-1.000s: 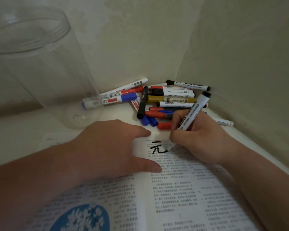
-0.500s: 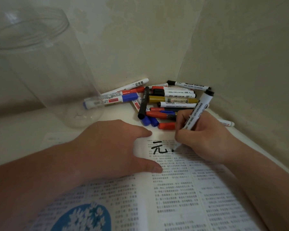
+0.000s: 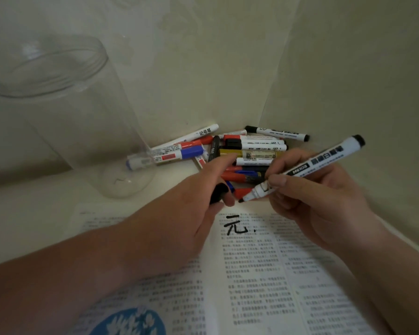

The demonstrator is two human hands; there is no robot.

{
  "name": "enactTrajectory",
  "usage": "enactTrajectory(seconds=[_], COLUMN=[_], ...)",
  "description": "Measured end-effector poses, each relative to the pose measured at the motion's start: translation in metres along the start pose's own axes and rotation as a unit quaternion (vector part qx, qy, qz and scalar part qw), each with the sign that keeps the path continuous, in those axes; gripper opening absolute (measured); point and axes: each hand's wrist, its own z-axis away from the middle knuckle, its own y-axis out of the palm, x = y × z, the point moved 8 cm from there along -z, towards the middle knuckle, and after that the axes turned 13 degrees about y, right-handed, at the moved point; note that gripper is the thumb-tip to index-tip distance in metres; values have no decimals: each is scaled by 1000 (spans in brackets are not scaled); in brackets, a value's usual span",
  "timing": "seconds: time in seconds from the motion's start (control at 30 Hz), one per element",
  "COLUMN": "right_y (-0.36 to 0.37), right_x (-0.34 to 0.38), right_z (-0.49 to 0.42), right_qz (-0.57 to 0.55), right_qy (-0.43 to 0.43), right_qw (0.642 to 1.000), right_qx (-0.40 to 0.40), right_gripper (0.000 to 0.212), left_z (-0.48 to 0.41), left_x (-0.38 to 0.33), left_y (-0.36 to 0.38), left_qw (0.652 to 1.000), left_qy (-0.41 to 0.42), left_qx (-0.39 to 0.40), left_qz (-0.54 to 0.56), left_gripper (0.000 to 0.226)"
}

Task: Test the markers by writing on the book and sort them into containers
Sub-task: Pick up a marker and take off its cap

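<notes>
An open book (image 3: 257, 281) with printed text lies in front of me, a black handwritten character and a dot (image 3: 237, 228) near its top. My right hand (image 3: 324, 204) grips a white marker (image 3: 307, 169) with a black tip, lifted above the page and pointing left. My left hand (image 3: 186, 209) is raised off the book and pinches the marker's black cap (image 3: 218, 193) close to the tip. A pile of markers (image 3: 240, 153), red, blue, black, gold and white, lies in the corner behind both hands.
A tall clear plastic jar (image 3: 65, 112) stands at the left on the white surface, with nothing seen inside it. Two pale walls meet behind the pile. A blue floral picture (image 3: 128, 322) shows on the left page.
My right hand lifted the marker off the page after adding a dot. My left hand left the book and rose toward the tip with the black cap.
</notes>
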Motion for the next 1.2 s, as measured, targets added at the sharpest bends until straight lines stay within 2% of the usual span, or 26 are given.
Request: enactTrajectory(seconds=[0.1,0.23,0.4,0.57,0.63,0.7,0.9,1.0,1.1,1.2], right_y=[1,3,13,17,14,12,18,21,22,25], right_x=[0,3,4,6,9,9,9,8,10,11], right_z=[2,2,6,10,10,10,13,15,17,17], right_qz=[-14,-17,46,120,137,132,154,189,175,165], right_qy=[-4,-16,-23,-29,-27,-20,6,24,25,31], right_qw=[1000,1000,999,992,989,988,980,969,969,968], right_qx=[-14,-15,-7,-35,-56,-73,-128,-158,-171,-184], right_gripper=[8,29,23,14,22,30,21,26,32,21], left_z=[4,7,8,7,6,5,10,11,13,9], left_x=[5,9,3,6,9,3,-1,-1,-4,-4], left_y=[2,2,1,-15,-19,-18,-17,-21,-24,-24], left_qw=[995,991,991,986,982,976,964,957,951,955], left_qy=[45,65,73,76,81,118,167,175,188,180], left_qx=[40,61,53,-31,-50,-48,-43,-68,-86,-86], left_qz=[-74,-105,-95,-145,-161,-178,-205,-220,-228,-218], left_gripper=[71,76,44,18,20,25,23,24,19,16])
